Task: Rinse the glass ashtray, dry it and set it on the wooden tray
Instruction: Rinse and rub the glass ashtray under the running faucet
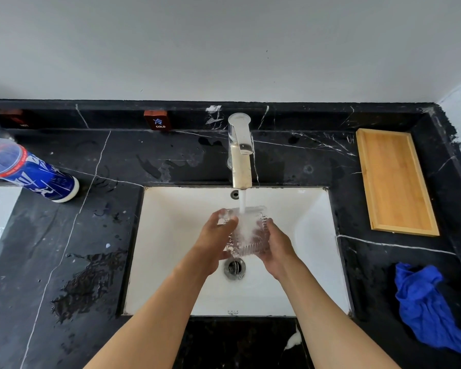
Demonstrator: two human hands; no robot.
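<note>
Glass ashtray (246, 235) clamped between left hand (213, 243) and right hand (278, 249), under tap (240, 153) stream, above the drain (234, 267).

"COLD" on red tag (157, 120) at backsplash; bottle (35, 174) print unreadable.

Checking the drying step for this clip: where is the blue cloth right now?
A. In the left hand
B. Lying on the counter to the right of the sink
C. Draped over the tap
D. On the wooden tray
B: the blue cloth lies crumpled on the dark counter right of the sink, while both hands hold the ashtray under the running water.
</note>
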